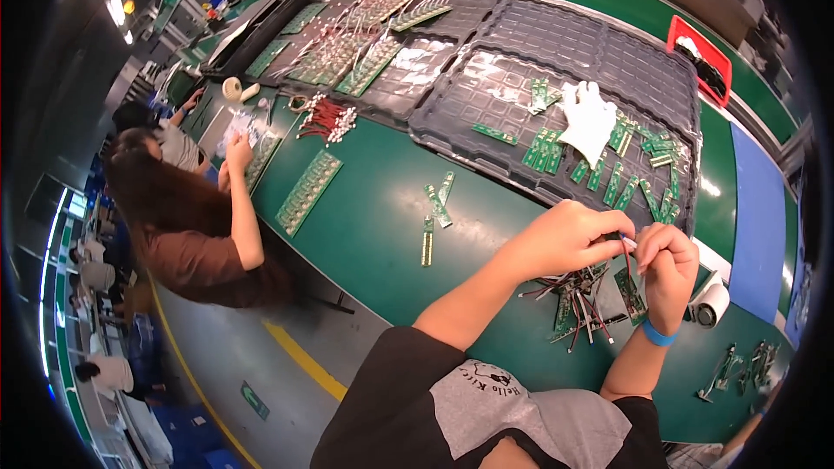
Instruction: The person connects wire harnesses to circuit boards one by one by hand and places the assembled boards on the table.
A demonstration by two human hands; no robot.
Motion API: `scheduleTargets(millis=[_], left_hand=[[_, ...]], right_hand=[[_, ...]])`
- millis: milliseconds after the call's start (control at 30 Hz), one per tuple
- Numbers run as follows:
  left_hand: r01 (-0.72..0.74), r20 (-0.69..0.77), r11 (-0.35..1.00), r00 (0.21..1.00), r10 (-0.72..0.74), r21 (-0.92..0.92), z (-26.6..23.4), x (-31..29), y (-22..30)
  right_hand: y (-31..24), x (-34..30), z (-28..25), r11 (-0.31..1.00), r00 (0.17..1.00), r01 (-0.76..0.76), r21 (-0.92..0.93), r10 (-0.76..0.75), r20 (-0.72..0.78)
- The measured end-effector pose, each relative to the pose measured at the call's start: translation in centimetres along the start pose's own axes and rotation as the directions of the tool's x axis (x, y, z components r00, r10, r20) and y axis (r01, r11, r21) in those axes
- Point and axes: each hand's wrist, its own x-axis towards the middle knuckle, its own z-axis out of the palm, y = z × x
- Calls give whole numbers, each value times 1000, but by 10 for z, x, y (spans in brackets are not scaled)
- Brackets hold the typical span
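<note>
Fingertips of the left hand (573, 239) and the right hand (667, 263) were closed on a thin red wire lead (626, 254) with a pale end, held close together, presumably because so small a part needed steadying from both sides. Just below, wired boards (566, 308) lay heaped on the worktop (373, 217), seemingly placed for a short reach. Loose green boards (544, 149) sat beyond in a black tray (465, 122), whose raised rim likely stopped them straying; a white glove (587, 124) lay among them, its reason not apparent.
</note>
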Motion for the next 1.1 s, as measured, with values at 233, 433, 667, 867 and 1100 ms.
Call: scheduleTargets(millis=[233,433,667,867,1100], left_hand=[[-61,-51,996,997,65,69,-3,4,-2],[-36,-131,992,990,52,122,-4,2,-7],[-11,-171,990,985,35,140,-12,0,-2],[-18,-152,984,987,45,178,-12,-1,-5],[-20,-265,994,963,47,106,-8,-1,-4]], right_hand=[[0,5,2,998,996,-65,-17,64,-54],[4,9,10,994,993,-90,-55,86,-77],[0,7,-2,921,936,-347,-175,352,-5],[10,5,1,944,974,-228,-238,220,-60],[16,7,-5,948,974,-221,-228,201,-110]])
